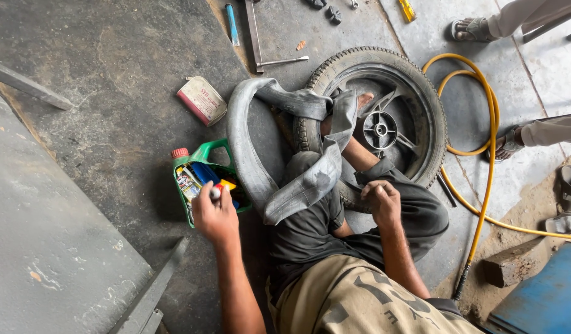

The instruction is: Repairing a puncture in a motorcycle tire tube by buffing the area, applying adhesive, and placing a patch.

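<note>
- The person sits on the grey concrete floor (100, 80) with one leg bent over a motorbike wheel (384, 117).
- The left hand (215, 216) is down at a green plastic jug (205, 179) with its side cut open. The jug has a red cap and lies on the floor by the person's left knee.
- The fingers are pinched together on a small white and red thing, maybe a little tube or cap. It is too small to tell for sure.
- Inside the jug are small bright bits, blue, yellow and red.
- The right hand (379, 201) rests on the dark trouser leg, curled shut. I cannot see anything in it.
- A grey rubber inner tube (248, 148) loops from the wheel over the knee. It looks soft, floppy and flat, with no air in it.
- The tyre is black with bumpy tread. The wheel inside is dark metal with spokes.
- To pick well from the jug, I think it helps to hold small things by the tips and lift straight up, so the jug does not tip.
- A flat white and red tin (202, 100) lies near the tube.
- A yellow hose (489, 124) curls on the floor past the wheel.
- Metal bars (254, 34) lie near the top edge of the floor.
- Other people's sandalled feet (474, 28) stand well apart.
</note>
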